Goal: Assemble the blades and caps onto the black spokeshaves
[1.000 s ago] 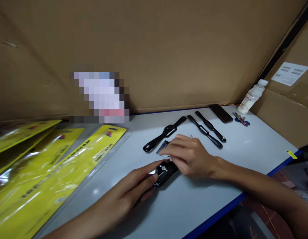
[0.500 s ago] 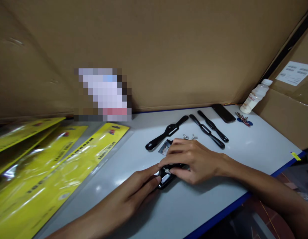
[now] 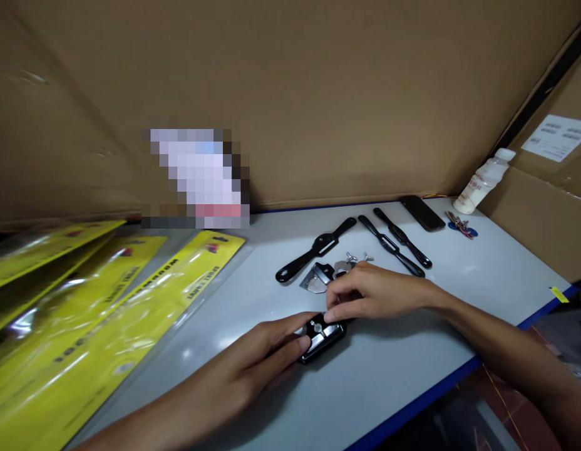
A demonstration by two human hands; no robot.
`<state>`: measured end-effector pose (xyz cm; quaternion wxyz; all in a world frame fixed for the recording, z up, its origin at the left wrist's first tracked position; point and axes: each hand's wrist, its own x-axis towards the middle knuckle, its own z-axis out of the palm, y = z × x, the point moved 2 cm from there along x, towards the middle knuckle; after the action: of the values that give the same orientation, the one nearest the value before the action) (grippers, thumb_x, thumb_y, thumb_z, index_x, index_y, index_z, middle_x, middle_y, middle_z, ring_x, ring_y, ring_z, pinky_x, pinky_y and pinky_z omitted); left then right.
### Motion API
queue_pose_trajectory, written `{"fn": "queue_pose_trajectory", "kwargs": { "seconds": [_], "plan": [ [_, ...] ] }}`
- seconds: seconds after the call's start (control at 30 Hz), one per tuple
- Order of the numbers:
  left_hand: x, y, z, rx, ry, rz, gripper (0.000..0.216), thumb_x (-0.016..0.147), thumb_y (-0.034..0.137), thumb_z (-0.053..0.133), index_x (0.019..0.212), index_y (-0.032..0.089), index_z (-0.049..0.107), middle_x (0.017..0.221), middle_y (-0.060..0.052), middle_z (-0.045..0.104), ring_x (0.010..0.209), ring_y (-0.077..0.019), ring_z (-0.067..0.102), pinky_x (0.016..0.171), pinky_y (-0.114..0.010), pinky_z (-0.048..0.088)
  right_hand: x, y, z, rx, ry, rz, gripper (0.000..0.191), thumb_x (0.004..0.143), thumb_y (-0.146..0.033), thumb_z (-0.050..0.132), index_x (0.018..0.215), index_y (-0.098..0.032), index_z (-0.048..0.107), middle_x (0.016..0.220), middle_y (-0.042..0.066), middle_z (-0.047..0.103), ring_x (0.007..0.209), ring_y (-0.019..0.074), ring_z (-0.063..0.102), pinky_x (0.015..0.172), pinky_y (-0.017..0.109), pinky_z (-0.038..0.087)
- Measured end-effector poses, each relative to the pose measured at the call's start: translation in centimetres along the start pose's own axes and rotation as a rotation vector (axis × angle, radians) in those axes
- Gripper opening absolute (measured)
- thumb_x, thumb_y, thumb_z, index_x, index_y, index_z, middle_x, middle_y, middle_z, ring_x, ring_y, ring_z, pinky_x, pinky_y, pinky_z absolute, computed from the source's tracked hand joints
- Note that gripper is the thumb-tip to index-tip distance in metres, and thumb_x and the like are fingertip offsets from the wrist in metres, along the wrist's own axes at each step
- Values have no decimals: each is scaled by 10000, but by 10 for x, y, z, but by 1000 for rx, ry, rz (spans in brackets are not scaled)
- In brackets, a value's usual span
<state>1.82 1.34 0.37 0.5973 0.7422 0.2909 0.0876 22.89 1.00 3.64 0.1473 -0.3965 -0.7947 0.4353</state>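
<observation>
My left hand point(image 3: 272, 354) grips a black metal spokeshave point(image 3: 324, 341) low over the table, its thumb on the middle part and its handle mostly hidden. My right hand point(image 3: 360, 294) is at the spokeshave's far edge with fingers curled and thumb tip beside the middle part. What sits between those fingertips, if anything, is hidden. Just beyond lie a blade with a black cap piece point(image 3: 317, 279), a grey metal piece point(image 3: 341, 268) partly covered by my right hand, and two small wing screws point(image 3: 351, 257).
Three more black spokeshave bodies point(image 3: 316, 250) lie behind my hands. Yellow blister packs point(image 3: 144, 313) fill the left side. Towards the far right are a phone point(image 3: 422, 213), keys point(image 3: 461, 225) and a plastic bottle point(image 3: 484, 181). Cardboard walls point(image 3: 342, 106) border the table.
My right hand has drawn back from the top of the spokeshave to its far edge, uncovering the central fastener and more of the loose parts. My left hand keeps its grip.
</observation>
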Motion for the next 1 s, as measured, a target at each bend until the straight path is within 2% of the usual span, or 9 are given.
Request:
{"fn": "queue_pose_trajectory", "kwargs": {
  "seconds": [0.1,0.17,0.3,0.57,0.63,0.73,0.8,0.9,1.0],
  "plan": [
    [0,0,1,25,18,5,435,956,561,495,1208,288,721,877,-22,698,747,-192,551,668,-265,498,0,3,1,22,-109,25,406,1007,-301,552,627,-171,496,535,-70,484,521,70,417,563,228,320],
    [-1,1,2,37,13,3,452,963,558,484,1273,306,696,901,-23,713,759,-198,563,698,-277,513,0,3,2,43,-148,25,444,1016,-312,527,601,-181,436,523,-76,425,516,70,374,550,232,298],
    [-4,0,2,8,13,-20,495,961,594,478,1341,331,655,993,-31,712,860,-215,593,759,-283,532,0,0,2,14,-120,-2,445,993,-286,565,594,-179,400,556,-85,312,544,66,307,565,235,269],
    [0,-9,2,-110,-24,-67,553,936,646,506,1357,313,640,864,-11,626,706,-152,469,604,-216,452,0,1,2,-44,-69,-41,446,997,-264,579,588,-169,427,557,-88,298,543,65,292,571,234,268],
    [-2,-11,2,-146,-11,-103,550,917,656,531,1332,318,657,880,-12,627,745,-165,493,625,-223,466,0,1,1,-63,-31,-44,375,986,-258,601,632,-160,525,562,-89,355,548,67,333,584,233,287],
    [-7,-16,0,-230,91,-206,528,876,672,592,1264,329,695,989,-23,640,904,-203,549,740,-255,512,-1,0,-1,-35,74,-85,89,923,-243,695,953,-161,708,709,-56,561,642,86,492,638,228,362],
    [-8,-18,-1,-274,67,-253,540,857,685,616,1247,320,696,974,-13,625,842,-178,541,715,-250,505,-2,-2,-2,18,91,-158,248,888,-237,741,1128,-176,720,860,-13,635,745,106,556,679,229,411],
    [-7,-13,0,-275,-77,-247,578,862,698,602,1239,267,688,779,36,522,615,-110,391,553,-207,392,-3,-4,1,65,38,-253,213,891,-213,739,1103,-193,758,899,5,656,788,114,560,718,231,439],
    [-6,-2,1,-223,-160,-215,545,875,687,589,1155,237,717,679,64,418,574,-104,323,514,-202,327,-3,-7,6,103,2,-297,152,907,-209,725,1046,-171,774,859,4,659,749,105,553,732,234,448]
  ]
}}
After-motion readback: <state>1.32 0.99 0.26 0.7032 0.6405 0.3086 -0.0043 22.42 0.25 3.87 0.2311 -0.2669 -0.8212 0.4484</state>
